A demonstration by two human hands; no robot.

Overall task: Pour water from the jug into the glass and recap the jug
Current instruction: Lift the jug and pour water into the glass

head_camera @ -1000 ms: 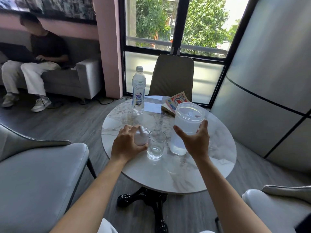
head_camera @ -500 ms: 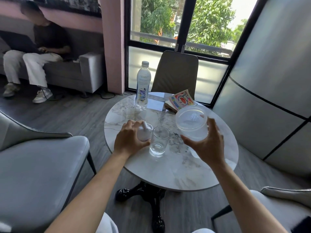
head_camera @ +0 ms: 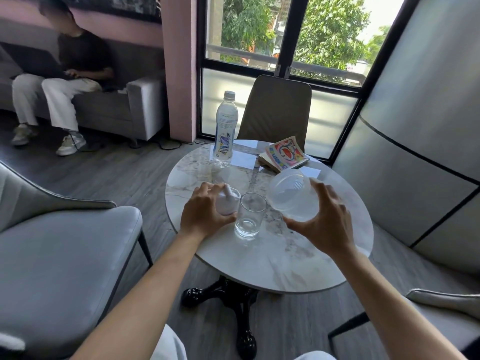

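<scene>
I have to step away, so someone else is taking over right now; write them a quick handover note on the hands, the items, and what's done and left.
Right hand: grip on the open jug, lifted and tilted toward the glass.
Left hand: resting on the jug's lid, on the table left of the glass.
Glass: upright, a little water at the bottom.
Done: lid off, jug raised.
Left: pour, set the jug down, put the lid back on.
</scene>
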